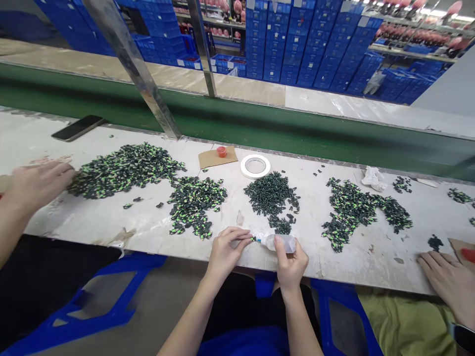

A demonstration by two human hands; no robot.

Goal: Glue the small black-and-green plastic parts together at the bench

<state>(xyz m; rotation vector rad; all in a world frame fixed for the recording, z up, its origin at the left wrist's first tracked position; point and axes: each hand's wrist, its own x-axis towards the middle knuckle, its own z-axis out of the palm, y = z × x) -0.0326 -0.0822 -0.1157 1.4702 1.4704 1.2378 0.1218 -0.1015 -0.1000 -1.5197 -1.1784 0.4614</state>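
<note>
My left hand [227,251] pinches a small black-and-green piece [254,239] between thumb and fingertips. Wrapped round a clear squeeze bottle [285,243] is my right hand [291,264]. The bottle lies nearly level, and its blue tip [259,240] points left, right at the small piece; whether they touch I cannot tell. Just beyond my hands is a pile of small plain dark pieces [269,193]. To its left lies a heap of black-and-green pieces [196,202], and another such heap [351,207] lies to the right.
A roll of white tape [255,166] and a cardboard scrap [208,158] with a small red pot [221,152] lie behind the piles. A large heap [129,168] and a phone [78,128] are at left. Co-workers' hands rest at left [40,183] and right [445,277]. Metal posts [137,74] rise behind.
</note>
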